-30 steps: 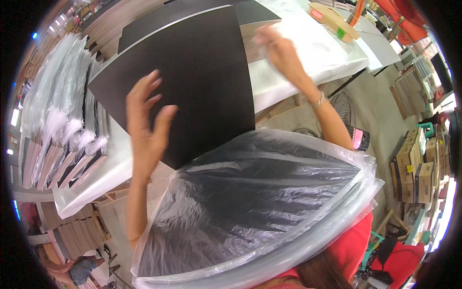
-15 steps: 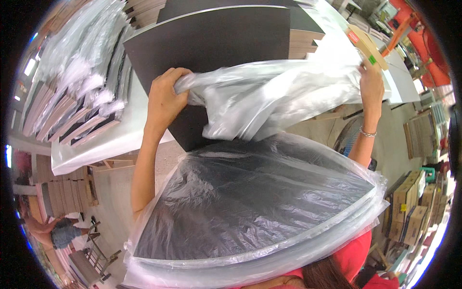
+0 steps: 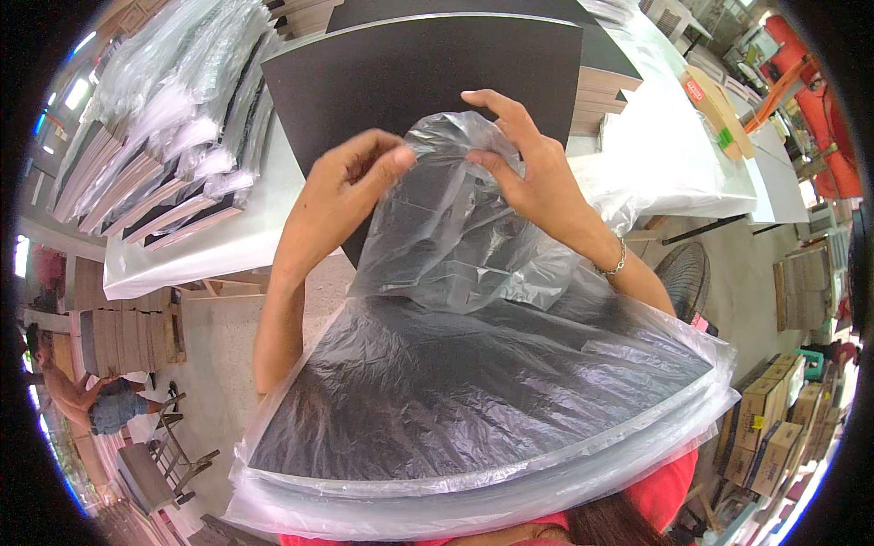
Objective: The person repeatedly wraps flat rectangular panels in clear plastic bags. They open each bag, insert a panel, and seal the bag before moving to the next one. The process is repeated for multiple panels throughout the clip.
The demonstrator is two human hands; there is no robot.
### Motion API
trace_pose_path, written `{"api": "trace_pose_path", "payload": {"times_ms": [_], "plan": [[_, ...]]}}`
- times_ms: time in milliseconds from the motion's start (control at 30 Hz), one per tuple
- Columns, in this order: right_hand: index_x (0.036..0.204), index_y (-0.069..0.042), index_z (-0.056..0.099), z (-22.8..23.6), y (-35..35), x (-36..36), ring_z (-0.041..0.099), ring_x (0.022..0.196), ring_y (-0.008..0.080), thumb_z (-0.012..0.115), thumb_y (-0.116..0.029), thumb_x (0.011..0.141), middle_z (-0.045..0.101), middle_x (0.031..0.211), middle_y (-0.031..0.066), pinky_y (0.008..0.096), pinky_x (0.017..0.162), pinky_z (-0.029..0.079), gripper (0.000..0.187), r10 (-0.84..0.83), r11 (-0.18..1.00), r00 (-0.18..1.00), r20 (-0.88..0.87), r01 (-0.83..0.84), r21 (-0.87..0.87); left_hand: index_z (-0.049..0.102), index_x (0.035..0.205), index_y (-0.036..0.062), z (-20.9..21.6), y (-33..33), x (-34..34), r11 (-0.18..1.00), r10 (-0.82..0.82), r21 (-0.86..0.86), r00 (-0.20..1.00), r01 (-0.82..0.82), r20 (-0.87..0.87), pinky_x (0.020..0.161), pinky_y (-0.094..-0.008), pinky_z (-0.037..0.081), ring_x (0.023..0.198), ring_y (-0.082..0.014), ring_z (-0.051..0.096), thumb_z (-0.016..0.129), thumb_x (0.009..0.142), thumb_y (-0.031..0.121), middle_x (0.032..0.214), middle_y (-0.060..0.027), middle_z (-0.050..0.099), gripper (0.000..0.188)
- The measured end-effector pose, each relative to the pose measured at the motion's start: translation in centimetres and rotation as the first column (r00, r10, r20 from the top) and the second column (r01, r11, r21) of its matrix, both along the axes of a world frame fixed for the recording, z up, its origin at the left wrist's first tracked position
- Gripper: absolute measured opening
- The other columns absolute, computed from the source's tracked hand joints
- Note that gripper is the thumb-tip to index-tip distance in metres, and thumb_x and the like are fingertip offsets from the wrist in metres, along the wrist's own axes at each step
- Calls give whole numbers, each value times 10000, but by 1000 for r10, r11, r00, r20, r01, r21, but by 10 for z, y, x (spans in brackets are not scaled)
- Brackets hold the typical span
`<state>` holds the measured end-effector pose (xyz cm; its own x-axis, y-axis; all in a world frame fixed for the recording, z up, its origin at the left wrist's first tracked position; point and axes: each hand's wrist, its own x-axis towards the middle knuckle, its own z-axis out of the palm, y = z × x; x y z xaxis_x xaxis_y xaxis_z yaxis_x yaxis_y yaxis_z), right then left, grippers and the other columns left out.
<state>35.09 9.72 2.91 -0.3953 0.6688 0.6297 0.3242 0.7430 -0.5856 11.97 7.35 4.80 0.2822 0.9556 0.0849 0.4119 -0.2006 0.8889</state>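
Observation:
My left hand [image 3: 350, 182] and my right hand [image 3: 528, 168] both pinch the top edge of a clear plastic bag [image 3: 455, 237], held up in front of me with the fingers close together at its mouth. Behind the bag a large black board [image 3: 401, 73] lies on the white table [image 3: 209, 246]. Below my hands, close to my body, a stack of black boards wrapped in clear plastic [image 3: 473, 409] fills the lower part of the view. A thin bracelet [image 3: 617, 266] sits on my right wrist.
Several plastic-wrapped boards [image 3: 155, 155] are piled on the table's left end. A wooden block with a green piece [image 3: 715, 105] lies at the far right of the table. Cardboard boxes [image 3: 769, 428] stand on the floor at right, a fan [image 3: 687, 278] beside the table, another person [image 3: 82, 400] at far left.
My hands, spread wide apart with the bag stretched between them, have come together at the middle. The bag now hangs bunched between both hands.

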Motion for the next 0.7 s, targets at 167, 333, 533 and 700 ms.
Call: {"api": "trace_pose_path", "payload": {"times_ms": [167, 333, 533, 700], "plan": [[1309, -143, 414, -6, 4, 3, 613, 907, 397, 622, -30, 811, 590, 1129, 174, 435, 739, 487, 551, -45, 999, 999, -13, 45, -20, 667, 909, -11, -17, -6, 1, 998, -31, -61, 998, 27, -54, 633, -224, 416, 692, -62, 512, 620, 875, 312, 715, -14, 596, 328], [1308, -189, 449, -17, 10, 8, 554, 986, 334, 674, -85, 768, 559, 1134, 140, 410, 819, 423, 594, -263, 959, 955, 138, 244, 143, 682, 892, 9, -32, 3, -5, 981, -42, -178, 984, 73, 173, 583, -202, 389, 645, -56, 500, 647, 856, 298, 712, -8, 597, 292], [1195, -198, 592, -16, -5, -8, 455, 1068, 255, 744, -150, 712, 499, 1179, 59, 401, 928, 329, 509, -218, 925, 954, 206, 134, 356, 691, 865, 35, -32, 0, 0, 971, -44, -211, 954, 111, 297, 547, -184, 423, 626, -79, 552, 715, 804, 337, 716, -26, 621, 309], [1129, -204, 635, -15, -5, -7, 467, 1095, 219, 760, -180, 680, 516, 1154, 32, 411, 967, 305, 466, -120, 942, 967, 226, 39, 333, 681, 842, 20, -28, -1, 2, 960, -27, -249, 923, 131, 384, 585, -200, 461, 648, -88, 578, 778, 745, 286, 720, -39, 632, 299]]}}
